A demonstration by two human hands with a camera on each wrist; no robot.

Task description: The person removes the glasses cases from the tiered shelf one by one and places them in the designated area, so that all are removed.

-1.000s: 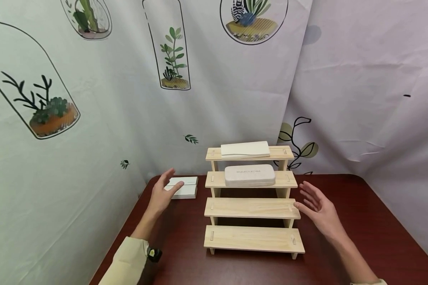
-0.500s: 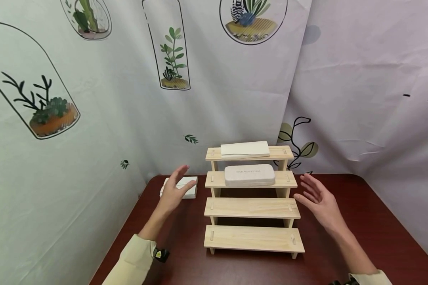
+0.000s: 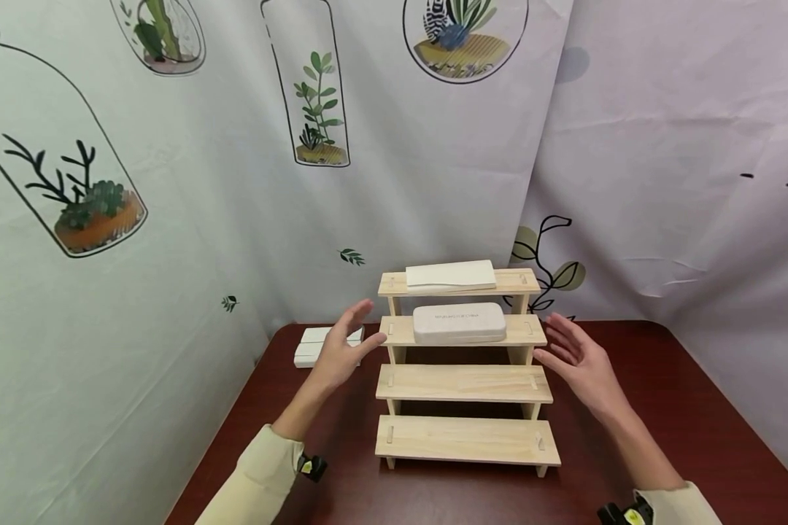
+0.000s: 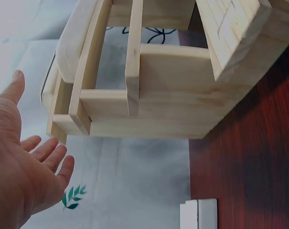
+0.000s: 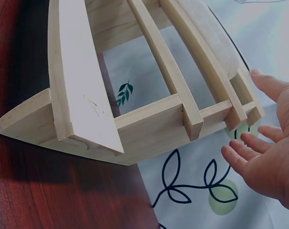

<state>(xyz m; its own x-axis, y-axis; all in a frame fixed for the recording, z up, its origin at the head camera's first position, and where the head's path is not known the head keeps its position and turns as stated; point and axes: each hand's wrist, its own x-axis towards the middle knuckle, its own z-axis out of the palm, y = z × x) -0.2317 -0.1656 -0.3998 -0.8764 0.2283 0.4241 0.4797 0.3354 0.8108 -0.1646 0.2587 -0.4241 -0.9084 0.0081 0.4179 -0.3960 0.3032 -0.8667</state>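
Note:
A pale wooden stepped shelf (image 3: pixel 462 441) with several tiers stands on the table. Beside its left end is my left hand (image 3: pixel 340 356), fingers spread and holding nothing, thumb tip close to the second tier from the top. My right hand (image 3: pixel 581 368) hovers off the opposite end, fingers apart and relaxed, nothing in it. A white hard case (image 3: pixel 460 324) with small lettering, shaped like a glasses case, lies on the second tier from the top. On the top tier lies a flat cream-white case (image 3: pixel 450 276). Both wrist views show bare palms facing the shelf ends.
A white box (image 3: pixel 311 348) sits at the table's back left, partly hidden behind my left hand. The dark red table (image 3: pixel 637 350) has a rounded back edge. A white cloth (image 3: pixel 394 189) printed with plants and jars hangs close behind it.
My left hand has moved right, from in front of the white box to the shelf's left end. My right hand has shifted slightly up and left. The shelf and both cases have stayed put.

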